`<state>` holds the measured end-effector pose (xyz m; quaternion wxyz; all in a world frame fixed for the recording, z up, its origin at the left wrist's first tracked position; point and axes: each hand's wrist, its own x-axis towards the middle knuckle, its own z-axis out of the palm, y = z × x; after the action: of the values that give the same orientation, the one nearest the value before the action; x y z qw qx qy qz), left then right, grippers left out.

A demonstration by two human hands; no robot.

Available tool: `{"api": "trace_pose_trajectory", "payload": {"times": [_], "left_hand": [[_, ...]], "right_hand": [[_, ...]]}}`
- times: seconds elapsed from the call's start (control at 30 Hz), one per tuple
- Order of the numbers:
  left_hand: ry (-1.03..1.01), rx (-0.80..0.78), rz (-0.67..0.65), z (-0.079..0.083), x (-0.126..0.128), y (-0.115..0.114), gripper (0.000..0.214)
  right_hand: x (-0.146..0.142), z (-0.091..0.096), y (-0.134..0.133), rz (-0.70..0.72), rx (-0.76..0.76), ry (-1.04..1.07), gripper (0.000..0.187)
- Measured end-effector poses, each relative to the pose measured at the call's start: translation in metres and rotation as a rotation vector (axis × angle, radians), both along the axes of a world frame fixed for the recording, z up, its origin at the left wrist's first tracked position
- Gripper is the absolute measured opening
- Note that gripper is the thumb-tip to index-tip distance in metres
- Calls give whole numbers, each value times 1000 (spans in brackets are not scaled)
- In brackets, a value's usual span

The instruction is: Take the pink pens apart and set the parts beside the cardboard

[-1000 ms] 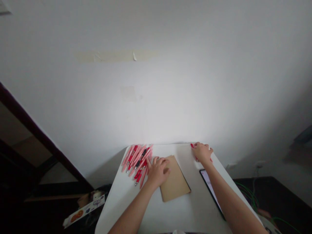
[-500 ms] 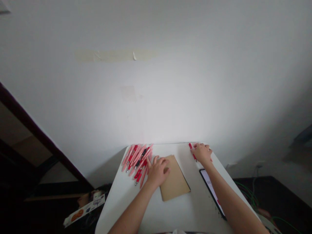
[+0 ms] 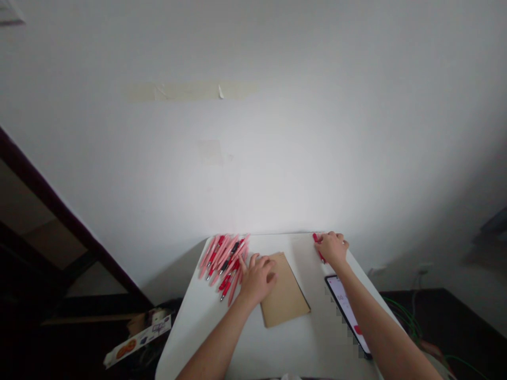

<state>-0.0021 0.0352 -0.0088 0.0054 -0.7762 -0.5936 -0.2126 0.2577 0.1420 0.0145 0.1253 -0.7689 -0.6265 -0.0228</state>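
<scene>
My left hand lies over the left part of a tan notebook, its fingers spread and slightly bent, holding nothing. The fingertips on its left side are close to a heap of pink, red and black pens at the table's far left corner. Towards the far right corner, my right hand is closed on a red pen that points away from me. Part of that pen is hidden under the fingers. A little pink shows beside it, too small to make out.
A phone with a lit screen lies on the white table, partly under my right forearm. Behind the table rises a grey-white wall. Green cables run on the floor at right; a printed box sits low at left.
My right hand and the red pen have shifted slightly to the right. My left hand stays on the notebook, and the heap of pens looks the same.
</scene>
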Motion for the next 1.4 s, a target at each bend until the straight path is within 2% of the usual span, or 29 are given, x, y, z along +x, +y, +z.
{"api": "trace_pose_trajectory", "payload": {"times": [0.47,0.73,0.8,0.9,1.0,1.07,1.27,1.4], "left_hand": [[-2,-36,-29,1,1,3,29],[114,-91,-90,0,2,12,53],[127,-61,-77,2,1,20,51],[154,-68,-80,6,0,38,43],[138,-97,-104,10,-3,58,36],[122,-131,-149,12,-6,69,36],[125,-143,-234,17,-14,86,38],[145,-40,-168,19,-11,80,36]], "right_hand": [[1,-4,1,31,-6,27,25],[1,4,-2,80,44,190,31],[-1,7,-3,154,36,214,30],[-9,7,-7,340,8,240,30],[-25,-1,-15,533,-21,267,39],[-37,-9,-21,583,-30,276,42],[-61,-24,-37,445,-41,203,34],[-69,-21,-49,327,0,116,30]]}}
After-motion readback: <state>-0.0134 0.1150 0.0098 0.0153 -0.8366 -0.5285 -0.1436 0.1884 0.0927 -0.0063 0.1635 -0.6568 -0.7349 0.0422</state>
